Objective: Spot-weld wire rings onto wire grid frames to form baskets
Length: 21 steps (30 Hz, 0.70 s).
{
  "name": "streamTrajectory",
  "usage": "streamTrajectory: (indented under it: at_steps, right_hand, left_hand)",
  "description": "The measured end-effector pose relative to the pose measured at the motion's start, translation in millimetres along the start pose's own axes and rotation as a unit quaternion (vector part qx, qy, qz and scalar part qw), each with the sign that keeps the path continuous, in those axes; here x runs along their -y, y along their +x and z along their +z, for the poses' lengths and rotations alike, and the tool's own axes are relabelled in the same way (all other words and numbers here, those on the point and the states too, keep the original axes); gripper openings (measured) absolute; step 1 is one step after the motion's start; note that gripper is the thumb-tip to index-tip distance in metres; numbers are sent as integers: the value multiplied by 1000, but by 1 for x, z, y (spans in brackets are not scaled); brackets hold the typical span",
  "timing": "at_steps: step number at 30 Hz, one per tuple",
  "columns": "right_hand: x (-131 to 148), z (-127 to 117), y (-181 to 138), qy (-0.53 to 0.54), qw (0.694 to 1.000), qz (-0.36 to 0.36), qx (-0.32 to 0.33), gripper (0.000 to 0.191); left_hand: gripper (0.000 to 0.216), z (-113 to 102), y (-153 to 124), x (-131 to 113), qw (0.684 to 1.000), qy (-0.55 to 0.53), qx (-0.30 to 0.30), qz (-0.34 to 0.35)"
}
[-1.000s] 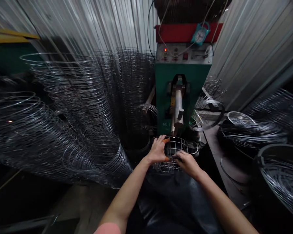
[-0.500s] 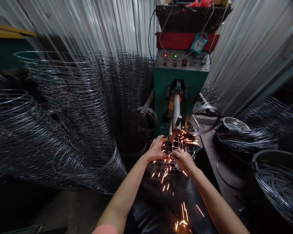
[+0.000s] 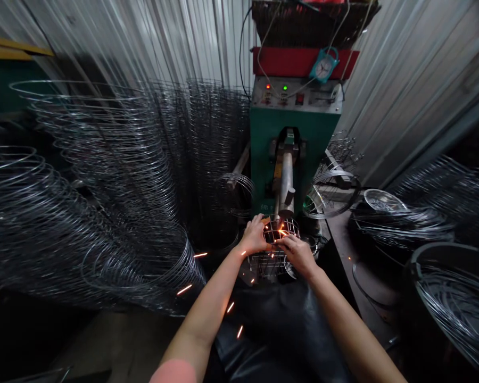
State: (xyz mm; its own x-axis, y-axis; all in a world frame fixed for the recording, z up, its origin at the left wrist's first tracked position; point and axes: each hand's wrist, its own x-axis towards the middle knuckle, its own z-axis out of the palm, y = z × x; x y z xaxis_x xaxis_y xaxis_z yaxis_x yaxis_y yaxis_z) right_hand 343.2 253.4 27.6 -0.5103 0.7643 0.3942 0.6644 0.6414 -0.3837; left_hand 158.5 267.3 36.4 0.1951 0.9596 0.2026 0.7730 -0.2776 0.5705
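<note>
A small round wire basket [image 3: 265, 264] sits below the electrode arm of a green spot welding machine [image 3: 295, 119]. My left hand [image 3: 254, 235] is wrapped round the left side of the basket, with an orange-brown strip near its thumb. At the basket's right front, my right hand [image 3: 298, 252] pinches with thumb and fingertips; the piece between them is too small to make out. The metal electrode arm [image 3: 286, 181] reaches down to the basket's upper rim, where a bright orange glow shows. Several sparks fly off to the lower left.
Tall stacks of wire rings [image 3: 143, 159] fill the left side. On the right are coiled wire hoops [image 3: 403, 226] and a black tub [image 3: 417, 266] holding more rings. A blue clock [image 3: 324, 66] hangs by the machine's panel. A black apron [image 3: 275, 330] covers my lap.
Far fewer sparks fly now, and they scatter left rather than straight down and right. Both hands stay at the basket, and the whole view has shifted slightly.
</note>
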Motion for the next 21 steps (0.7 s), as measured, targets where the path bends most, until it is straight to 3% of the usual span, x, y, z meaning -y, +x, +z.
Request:
streamTrajectory:
  at_steps: [5, 11, 21]
  right_hand:
    - [10, 4, -34, 45, 997, 15, -55, 31]
    - [5, 11, -77, 106, 993, 42, -21, 23]
    - [-13, 11, -112, 162, 978, 127, -30, 22]
  left_hand:
    - [96, 4, 3, 5, 1000, -16, -7, -4]
    - [96, 2, 24, 11, 999, -20, -27, -28]
    - [86, 4, 35, 15, 999, -12, -36, -34]
